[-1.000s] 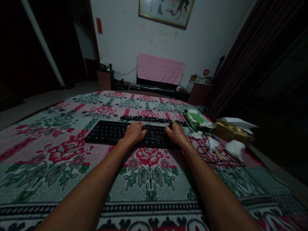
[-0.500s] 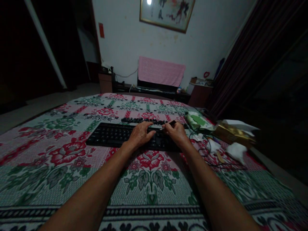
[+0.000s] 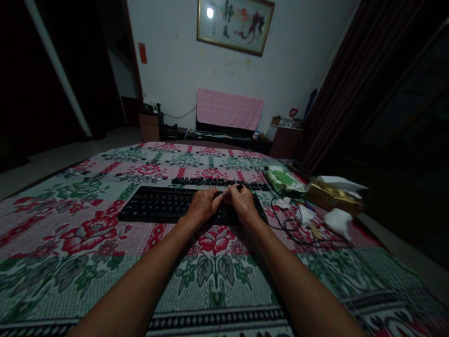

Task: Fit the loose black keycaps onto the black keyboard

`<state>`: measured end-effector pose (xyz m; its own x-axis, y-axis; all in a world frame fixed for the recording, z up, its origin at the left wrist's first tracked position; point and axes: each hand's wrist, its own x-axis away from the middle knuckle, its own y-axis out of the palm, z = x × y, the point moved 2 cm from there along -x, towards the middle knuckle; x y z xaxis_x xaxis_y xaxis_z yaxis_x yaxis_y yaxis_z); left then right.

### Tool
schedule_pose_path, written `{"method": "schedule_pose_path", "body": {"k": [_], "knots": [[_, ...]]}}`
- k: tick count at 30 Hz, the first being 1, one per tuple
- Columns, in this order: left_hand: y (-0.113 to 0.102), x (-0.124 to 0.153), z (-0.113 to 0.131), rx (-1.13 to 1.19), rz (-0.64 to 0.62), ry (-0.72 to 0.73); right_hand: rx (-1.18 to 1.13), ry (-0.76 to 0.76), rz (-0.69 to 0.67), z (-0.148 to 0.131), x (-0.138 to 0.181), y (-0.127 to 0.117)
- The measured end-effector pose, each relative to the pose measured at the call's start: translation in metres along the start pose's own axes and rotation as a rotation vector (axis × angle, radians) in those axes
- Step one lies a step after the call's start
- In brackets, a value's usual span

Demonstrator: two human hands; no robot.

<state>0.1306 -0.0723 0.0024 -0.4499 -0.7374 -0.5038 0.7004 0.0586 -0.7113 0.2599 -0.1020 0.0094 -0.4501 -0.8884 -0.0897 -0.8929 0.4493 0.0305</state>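
Observation:
A black keyboard (image 3: 154, 206) lies on the patterned cloth in front of me. My left hand (image 3: 202, 206) is over its middle, thumb and fingers pinched together; what is between them is too small to name. My right hand (image 3: 242, 202) grips a small slim tool with a dark end (image 3: 240, 187), above the right part of the keyboard. The tool's thin, paler end points toward my left fingertips, and whether they touch cannot be made out. Behind the keyboard runs a long row of loose black keycaps (image 3: 196, 181), partly behind my hands.
On the right are a green-and-white tissue pack (image 3: 284, 178), a gold box (image 3: 326, 194), crumpled white tissues (image 3: 338, 221) and a looped black cable (image 3: 291, 234). Flowered cloth (image 3: 87, 229) covers the table. A pink towel (image 3: 229, 107) hangs beyond its far edge.
My right hand has moved left, bringing the tool up to my left hand. The left thumb and fingers, spread before, have closed together. The view has tilted up slightly and shifted right.

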Motion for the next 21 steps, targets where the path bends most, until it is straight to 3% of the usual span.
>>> {"method": "schedule_pose_path", "body": {"k": [8,15,18,21], "knots": [[0.0,0.002,0.01,-0.186,-0.043,-0.022,-0.279,-0.066,0.004,-0.001,0.003,0.004],[-0.001,0.002,0.016,-0.307,-0.089,0.011,-0.566,-0.013,0.111,-0.008,0.002,0.002],[0.001,0.001,0.011,-0.288,-0.092,0.036,-0.374,-0.018,0.139,-0.007,-0.002,-0.007],[0.002,0.0,0.005,-0.258,-0.061,0.055,0.095,-0.073,0.049,-0.004,-0.004,-0.011]]}}
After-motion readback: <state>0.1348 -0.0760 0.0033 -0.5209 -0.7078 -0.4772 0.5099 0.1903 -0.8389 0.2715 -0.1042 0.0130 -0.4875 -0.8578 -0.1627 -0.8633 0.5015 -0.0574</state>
